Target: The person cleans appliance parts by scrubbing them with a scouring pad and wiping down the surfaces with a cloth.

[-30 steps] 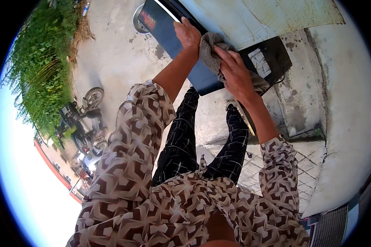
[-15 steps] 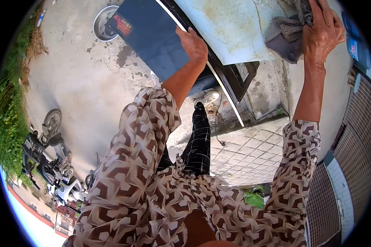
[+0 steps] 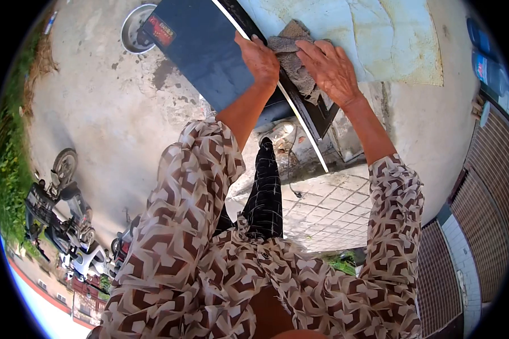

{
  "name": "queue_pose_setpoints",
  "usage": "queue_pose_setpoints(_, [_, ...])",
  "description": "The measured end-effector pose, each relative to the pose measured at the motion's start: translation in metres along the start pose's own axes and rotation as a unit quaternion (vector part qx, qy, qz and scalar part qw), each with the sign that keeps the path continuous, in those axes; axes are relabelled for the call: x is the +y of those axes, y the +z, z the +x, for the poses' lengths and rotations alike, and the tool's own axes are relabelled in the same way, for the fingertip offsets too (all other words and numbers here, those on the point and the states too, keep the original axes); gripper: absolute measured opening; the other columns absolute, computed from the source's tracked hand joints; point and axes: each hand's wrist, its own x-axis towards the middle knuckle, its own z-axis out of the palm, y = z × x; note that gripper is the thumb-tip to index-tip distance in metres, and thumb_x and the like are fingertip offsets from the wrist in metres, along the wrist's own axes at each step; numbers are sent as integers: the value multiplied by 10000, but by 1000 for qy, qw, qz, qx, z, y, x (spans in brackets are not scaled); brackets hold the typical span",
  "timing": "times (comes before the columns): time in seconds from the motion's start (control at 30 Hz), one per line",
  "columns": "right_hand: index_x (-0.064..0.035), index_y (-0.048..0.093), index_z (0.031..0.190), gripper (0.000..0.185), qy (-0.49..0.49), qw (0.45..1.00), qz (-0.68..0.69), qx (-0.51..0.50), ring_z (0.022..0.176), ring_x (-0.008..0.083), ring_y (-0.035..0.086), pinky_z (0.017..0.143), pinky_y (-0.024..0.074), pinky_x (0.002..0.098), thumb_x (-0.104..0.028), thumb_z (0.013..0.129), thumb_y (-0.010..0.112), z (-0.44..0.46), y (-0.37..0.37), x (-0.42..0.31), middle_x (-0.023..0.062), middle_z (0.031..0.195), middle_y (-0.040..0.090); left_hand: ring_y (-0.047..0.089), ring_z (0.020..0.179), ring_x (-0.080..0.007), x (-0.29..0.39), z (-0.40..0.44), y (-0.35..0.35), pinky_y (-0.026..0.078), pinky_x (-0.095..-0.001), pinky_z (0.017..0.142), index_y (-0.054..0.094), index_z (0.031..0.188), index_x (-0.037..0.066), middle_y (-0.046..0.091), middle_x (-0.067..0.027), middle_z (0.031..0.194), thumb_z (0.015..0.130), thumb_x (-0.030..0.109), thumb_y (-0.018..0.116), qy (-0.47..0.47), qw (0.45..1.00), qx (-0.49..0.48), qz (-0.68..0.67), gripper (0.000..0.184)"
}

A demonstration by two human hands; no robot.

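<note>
My left hand (image 3: 259, 60) is closed over the black-and-white edge strip (image 3: 293, 101) between a dark blue panel (image 3: 198, 56) and a pale blue stained panel (image 3: 373, 34). A red label (image 3: 162, 30) is on the dark panel's corner. Just right of that hand, a grey cloth (image 3: 295, 38) lies bunched against the near left part of the pale panel. My right hand (image 3: 329, 69) holds it there, fingers extended over it, close to the black edge. Whether the panels belong to one appliance, I cannot tell.
A metal basin (image 3: 136, 31) stands on the concrete ground at upper left. Motorbikes (image 3: 62, 209) are parked at left. A cord (image 3: 291, 175) lies near my shoe, on tiled paving (image 3: 328, 209). Blue water bottles (image 3: 486, 62) are at the right edge.
My right hand has swept the grey cloth left across the pale panel, from its right side to beside my left hand. My left hand keeps its hold on the edge.
</note>
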Motion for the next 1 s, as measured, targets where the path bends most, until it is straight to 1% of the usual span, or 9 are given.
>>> queue_pose_setpoints(0.17, [-176,623,1203,446,114,981,-129,90,1158,193,494,917,387,374,-61,772,618,30,-81,75,-82,1343,542,427,1235,-449,39,-10,-9,303,-414,1061,262,1387,-71,413,-320,1364,961,27,443,-16,999,-16,43,473])
queue_pose_setpoints(0.23, [-96,646,1154,351,139,964,-156,164,1091,277,520,900,405,409,-83,809,581,57,-90,81,27,1314,565,375,1299,-463,38,-8,-10,264,-413,1095,220,1418,-75,350,-334,1429,959,27,448,-23,999,-28,38,523])
queue_pose_setpoints(0.33, [-75,662,1122,302,181,948,-161,204,1067,313,535,889,412,436,-127,838,575,87,-58,60,72,1304,572,510,1106,-442,32,-11,-6,393,-429,963,310,1370,-63,512,-297,1225,986,37,406,20,999,4,47,408])
queue_pose_setpoints(0.37, [-84,664,1118,293,200,945,-160,204,1072,310,536,887,411,440,-143,843,581,93,-41,47,67,1307,569,481,1153,-448,31,-11,-6,362,-426,996,294,1378,-67,475,-308,1274,974,29,421,10,999,-2,42,434])
queue_pose_setpoints(0.43, [-145,666,1119,292,198,967,-89,134,1107,307,531,921,396,463,-151,838,589,99,-4,21,54,1314,559,421,1246,-459,30,-10,-6,300,-420,1061,261,1393,-77,402,-331,1373,949,13,451,-7,999,-14,29,491])
queue_pose_setpoints(0.5, [-188,609,1225,466,112,982,-87,126,1166,188,481,936,359,386,-62,776,623,83,18,10,-86,1344,540,452,1195,-455,34,-9,-7,324,-423,1032,295,1369,-76,435,-320,1329,941,7,458,14,999,-8,52,466])
queue_pose_setpoints(0.7, [-197,635,1188,414,-9,997,-73,-24,1144,156,490,939,314,370,-97,787,627,-19,-45,36,-85,1337,541,502,1091,-369,17,-6,-3,367,-397,978,313,1352,-69,502,-271,1207,955,-19,429,46,998,-12,40,416])
queue_pose_setpoints(0.83, [-182,633,1207,497,149,965,-215,22,1160,173,466,936,302,379,-35,732,651,-47,-124,84,-83,1351,526,448,1222,-426,8,-4,0,342,-413,1038,274,1378,-84,427,-316,1343,951,-17,444,120,986,33,111,464])
queue_pose_setpoints(1.0, [-141,639,1198,588,306,918,-165,190,1120,251,464,932,311,444,107,664,649,-38,-82,46,-14,1332,530,451,1216,-454,8,-6,1,348,-444,1035,261,1388,-77,415,-329,1354,959,-13,428,27,994,6,106,465])
